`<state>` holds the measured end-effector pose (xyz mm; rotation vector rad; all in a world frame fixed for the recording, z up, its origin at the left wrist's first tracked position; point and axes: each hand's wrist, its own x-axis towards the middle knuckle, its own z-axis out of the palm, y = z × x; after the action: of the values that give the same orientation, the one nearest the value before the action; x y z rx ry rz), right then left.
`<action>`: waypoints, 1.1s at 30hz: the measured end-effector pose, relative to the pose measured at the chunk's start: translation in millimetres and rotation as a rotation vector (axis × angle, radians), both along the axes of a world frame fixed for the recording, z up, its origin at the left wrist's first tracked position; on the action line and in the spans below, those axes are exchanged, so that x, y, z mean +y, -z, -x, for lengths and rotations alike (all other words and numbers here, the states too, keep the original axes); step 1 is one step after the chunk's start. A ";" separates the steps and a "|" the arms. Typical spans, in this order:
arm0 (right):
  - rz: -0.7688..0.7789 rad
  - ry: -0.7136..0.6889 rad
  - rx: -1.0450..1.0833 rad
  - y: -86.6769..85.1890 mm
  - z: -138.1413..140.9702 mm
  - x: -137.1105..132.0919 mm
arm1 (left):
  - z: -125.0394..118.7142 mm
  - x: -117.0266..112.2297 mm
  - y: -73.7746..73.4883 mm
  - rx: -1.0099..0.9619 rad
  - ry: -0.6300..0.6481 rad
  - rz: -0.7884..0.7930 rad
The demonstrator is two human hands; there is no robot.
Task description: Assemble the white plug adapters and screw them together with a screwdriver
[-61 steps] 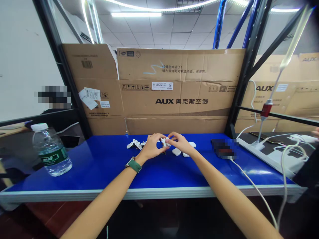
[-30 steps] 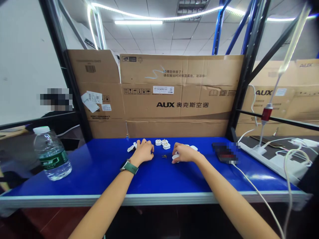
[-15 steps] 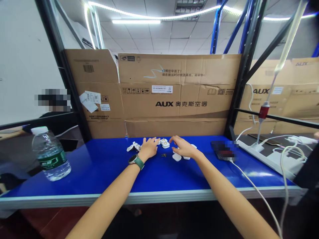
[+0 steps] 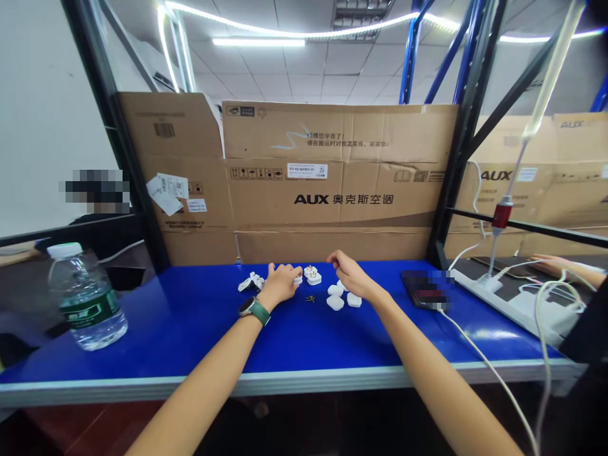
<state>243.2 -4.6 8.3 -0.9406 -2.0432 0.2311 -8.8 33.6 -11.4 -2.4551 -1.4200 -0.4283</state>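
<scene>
A: Position of the white plug piece [image 4: 297, 279]?
B: At the left grip's [image 4: 282, 285] fingertips, right of the palm, on or just above the blue desk [image 4: 190, 335]. Left hand nearer; long axis unreadable.
A: Appearance?
B: White, small, partly hidden by fingers. Just beside it, two plug bases [image 4: 314, 278], prongs up.
A: Grip states?
B: Left touches the piece; pinched or merely resting, cannot tell. Right grip [image 4: 350, 274]: fingers bent, contents hidden, near white covers [image 4: 335, 303].
</scene>
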 end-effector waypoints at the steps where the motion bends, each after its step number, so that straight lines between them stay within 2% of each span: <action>1: -0.002 -0.016 0.026 0.7 -0.2 1.6 | 0.2 -0.2 0.0 0.009 0.001 0.009; 8: 0.076 -0.105 0.299 -3.4 2.4 6.5 | 0.0 7.8 6.4 0.008 -0.042 -0.028; 13: 0.153 -0.278 0.578 -13.8 0.4 -1.9 | -0.5 -4.4 -8.0 -0.112 0.027 -0.037; 15: 0.176 -0.307 0.683 -15.8 0.2 -4.9 | -0.6 -16.0 -16.7 -0.196 0.101 -0.016; 19: 0.256 -0.385 0.797 -16.1 2.0 -8.4 | -3.8 -42.0 -26.3 -0.198 0.411 0.156; 21: 0.296 -0.416 0.821 -15.2 4.1 -9.6 | -7.4 -51.2 -26.0 -0.173 0.501 0.239; 23: 0.334 -0.437 0.814 -13.5 6.9 -11.0 | -11.5 -55.9 -23.5 -0.149 0.535 0.293; 27: 0.403 -0.468 0.715 -9.4 14.2 -14.2 | -16.2 -54.9 -17.7 -0.107 0.524 0.296; 33: 0.429 -0.497 0.563 -7.2 21.9 -20.5 | -14.0 -52.3 -15.1 -0.106 0.527 0.275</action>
<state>221.3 -25.1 15.5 -0.5014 -1.6793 1.1055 5.2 -18.7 3.7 -3.0727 -0.8935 -0.5009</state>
